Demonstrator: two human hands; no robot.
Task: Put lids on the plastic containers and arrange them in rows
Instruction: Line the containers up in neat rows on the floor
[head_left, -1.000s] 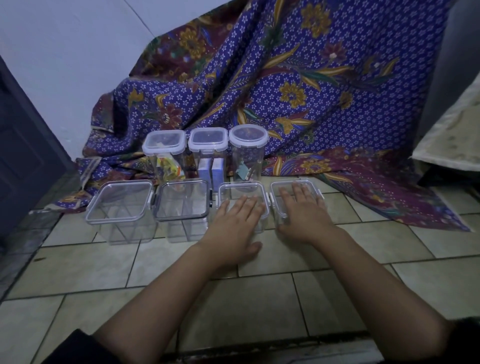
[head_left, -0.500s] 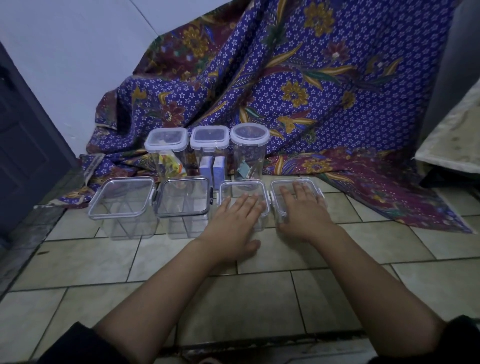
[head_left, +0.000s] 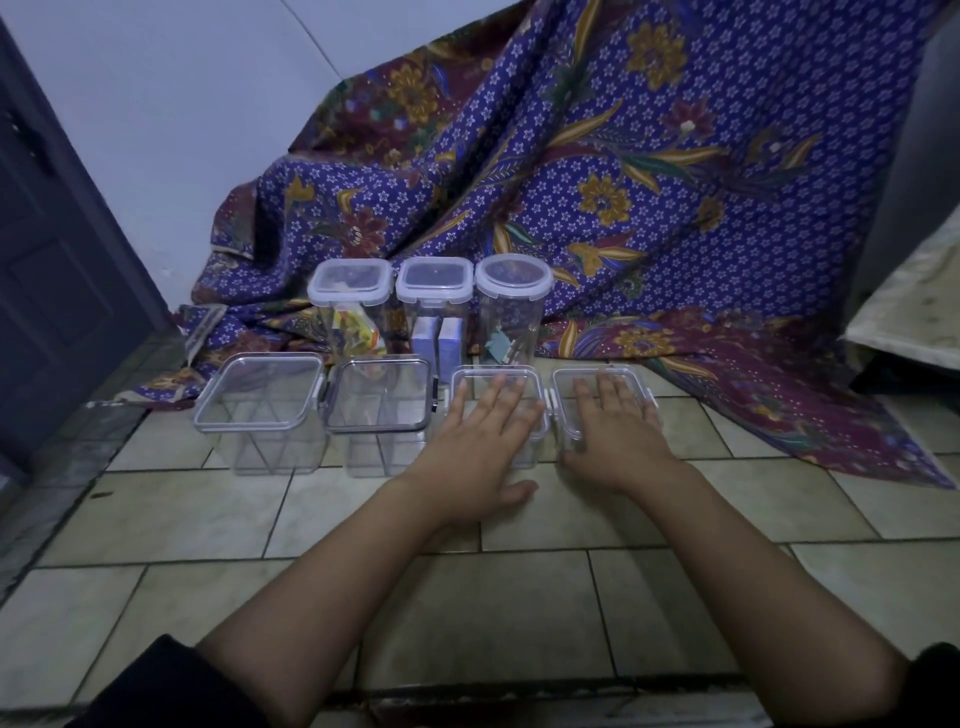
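Clear plastic lidded containers, front row, right pair.
Left hand and right hand lay flat atop, fingers straight.

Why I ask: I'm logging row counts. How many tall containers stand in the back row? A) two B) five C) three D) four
C: the left tall container, the middle tall container and the round-lidded container stand side by side before the cloth.

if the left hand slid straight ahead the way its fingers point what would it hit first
Most likely the tall round-lidded container in the back row, right behind the small front container that the left hand lies flat on. Depth between them is unclear.
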